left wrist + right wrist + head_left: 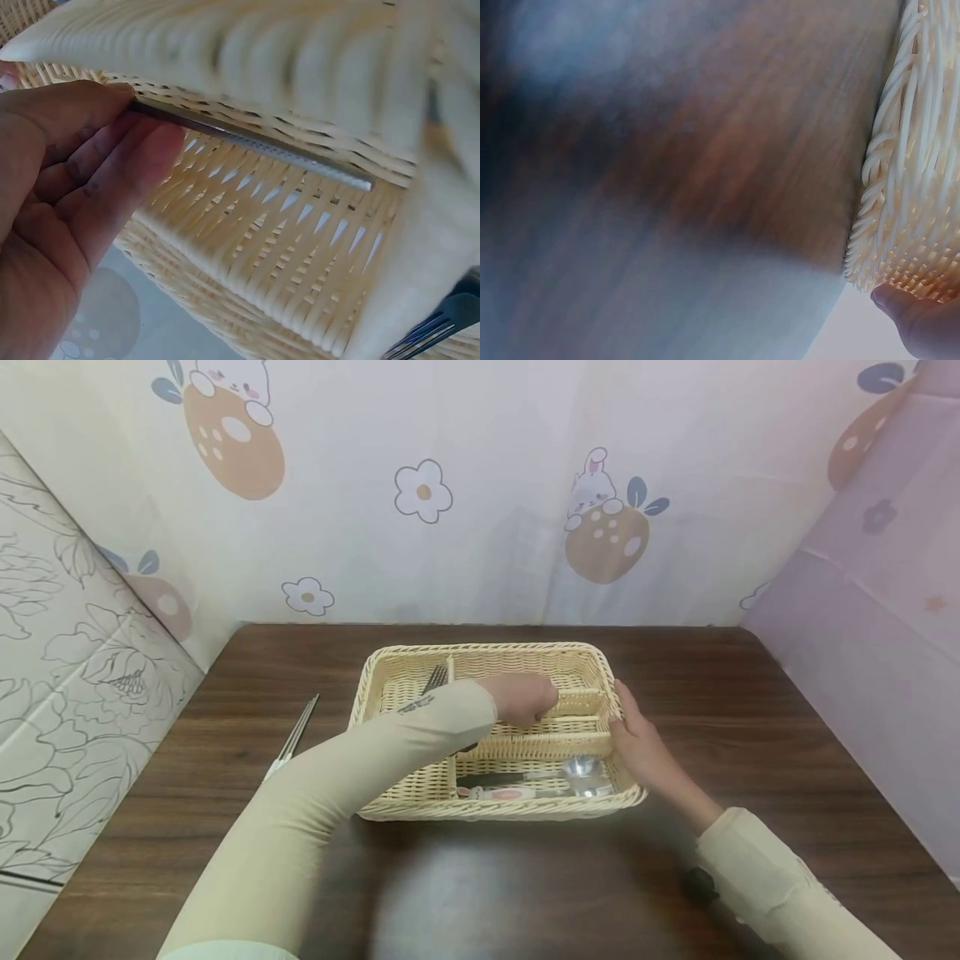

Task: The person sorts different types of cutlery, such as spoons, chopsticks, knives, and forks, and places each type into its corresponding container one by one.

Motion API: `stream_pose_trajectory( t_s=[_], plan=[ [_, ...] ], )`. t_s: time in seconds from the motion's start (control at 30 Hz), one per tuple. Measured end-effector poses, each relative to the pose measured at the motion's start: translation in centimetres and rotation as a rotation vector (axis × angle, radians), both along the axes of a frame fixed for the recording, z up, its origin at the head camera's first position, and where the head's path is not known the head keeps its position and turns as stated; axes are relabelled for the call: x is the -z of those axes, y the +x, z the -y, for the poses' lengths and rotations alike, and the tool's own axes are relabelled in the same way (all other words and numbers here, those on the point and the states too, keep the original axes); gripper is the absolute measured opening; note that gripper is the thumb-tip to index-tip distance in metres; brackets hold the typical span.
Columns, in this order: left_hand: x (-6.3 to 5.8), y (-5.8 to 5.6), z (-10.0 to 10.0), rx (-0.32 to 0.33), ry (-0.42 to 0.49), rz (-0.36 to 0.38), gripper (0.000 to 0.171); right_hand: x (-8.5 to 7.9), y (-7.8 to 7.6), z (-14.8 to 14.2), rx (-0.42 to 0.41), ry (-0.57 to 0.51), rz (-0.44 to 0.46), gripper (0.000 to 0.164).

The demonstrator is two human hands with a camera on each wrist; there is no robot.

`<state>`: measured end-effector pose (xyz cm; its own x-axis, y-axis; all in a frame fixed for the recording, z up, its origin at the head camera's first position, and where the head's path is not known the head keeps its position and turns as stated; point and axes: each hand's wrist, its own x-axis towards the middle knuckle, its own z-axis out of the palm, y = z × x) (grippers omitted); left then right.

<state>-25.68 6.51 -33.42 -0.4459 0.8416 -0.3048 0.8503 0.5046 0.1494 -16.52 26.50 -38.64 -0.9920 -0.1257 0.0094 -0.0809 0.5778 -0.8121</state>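
Head view: the left hand (522, 697) is down in a wicker basket (491, 811) with dividers, fingers bent inward, though you can't see what they've got from up here. Off to the right of those fingers, the right hand (637, 745) is up against the basket's end wall; honestly can't tell if it's clasping or just pressing. Left of the left fingers, a fork (437, 678) sits in the side compartment, tines pointing away from the person, partly under the sleeve. Nearer the person than the fingers and a bit right, two spoons (587, 770) lie in the front slot, bowls to the right. Way out left on the tabletop (697, 693) there's some chopsticks (297, 733), angled away.

Left wrist view: okay, here's the good bit. Thumb and fingers pinch one end of a thin metal rod (255, 139). From the fingertips it points right and slightly down in this view, long axis running along the woven divider, free end out past the fingers.

Right wrist view: just a bit of the right hand at the bottom corner, touching the wicker above it.
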Motion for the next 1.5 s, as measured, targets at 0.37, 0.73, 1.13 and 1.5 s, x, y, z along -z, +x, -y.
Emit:
stream_pose_trajectory(
  t_s=[0.37,0.73,1.13,1.5],
  plan=[
    [0.2,0.1,-0.1,0.038,-0.042,-0.037,0.044,-0.3,-0.1,0.1,0.005,-0.003,0.006,0.059],
    [0.1,0.2,0.0,0.039,-0.066,-0.061,0.038,-0.5,0.0,0.2,0.012,0.005,0.017,0.059],
    [-0.3,0.4,0.5,0.024,0.01,-0.017,0.031,-0.2,-0.1,0.4,0.013,0.004,0.009,0.059],
    [-3.8,-0.1,6.3,-0.037,0.164,-0.022,0.027,-0.2,0.1,0.1,0.019,-0.007,0.039,0.059]
  ],
)
